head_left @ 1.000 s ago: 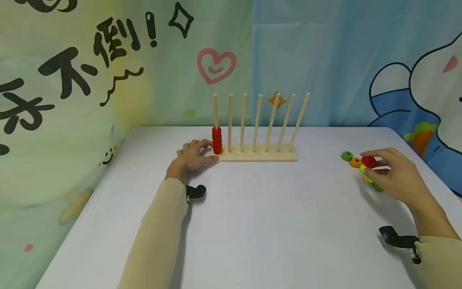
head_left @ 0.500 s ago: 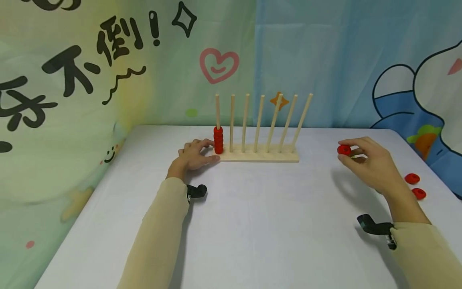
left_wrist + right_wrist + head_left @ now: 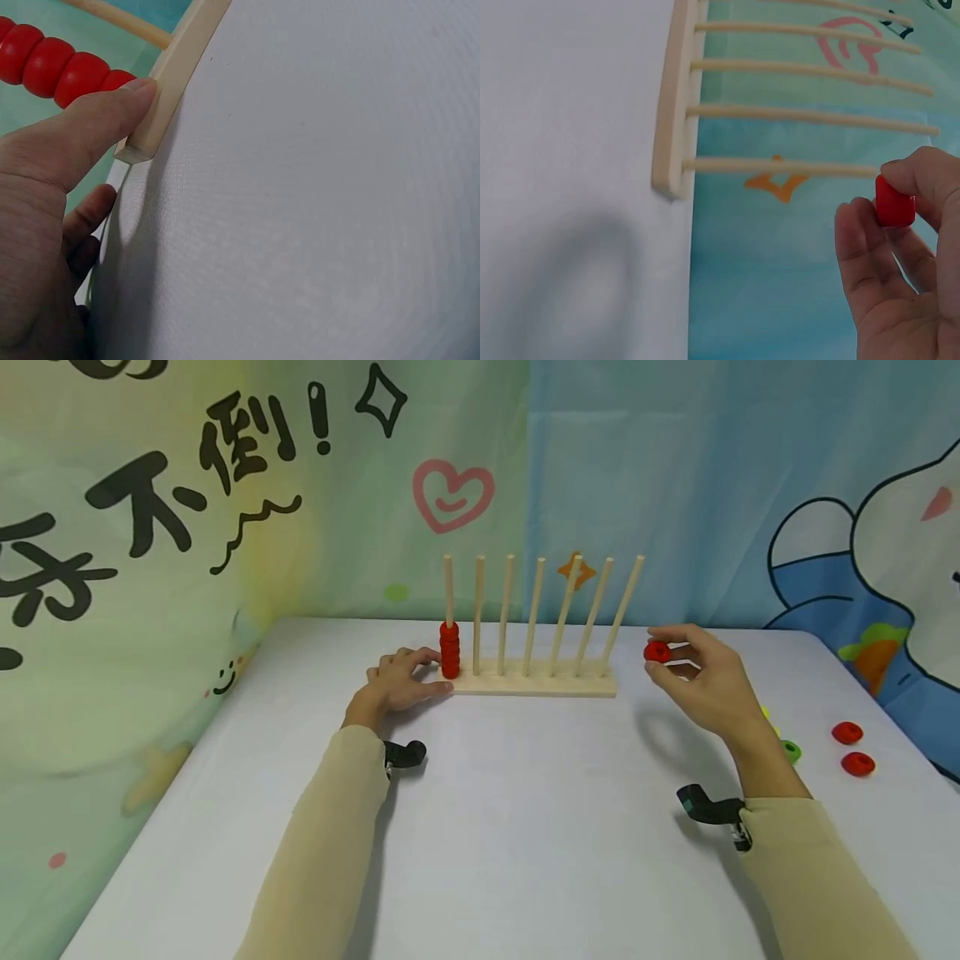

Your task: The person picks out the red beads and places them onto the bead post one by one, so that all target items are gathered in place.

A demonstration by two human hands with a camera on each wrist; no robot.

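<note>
A wooden peg stand (image 3: 532,685) with a row of upright pegs sits near the table's back edge. Several red beads (image 3: 450,651) are stacked on its leftmost peg. My left hand (image 3: 401,681) holds the left end of the base; its thumb (image 3: 112,112) lies on the wood in the left wrist view, while the index finger reaches behind. To the right of the stand, my right hand (image 3: 705,681) pinches a red bead (image 3: 657,652) between thumb and fingers above the table. In the right wrist view that bead (image 3: 895,202) appears close to the tip of the nearest peg.
Two loose red beads (image 3: 847,732) lie on the right of the white table (image 3: 540,827). Nearer my right wrist are a green bead (image 3: 791,752) and yellow ones, partly hidden by the hand. A printed cloth (image 3: 615,468) hangs behind the table.
My right hand has lifted the red bead from the loose beads at the right and carried it left towards the stand. The left hand stays on the base.
</note>
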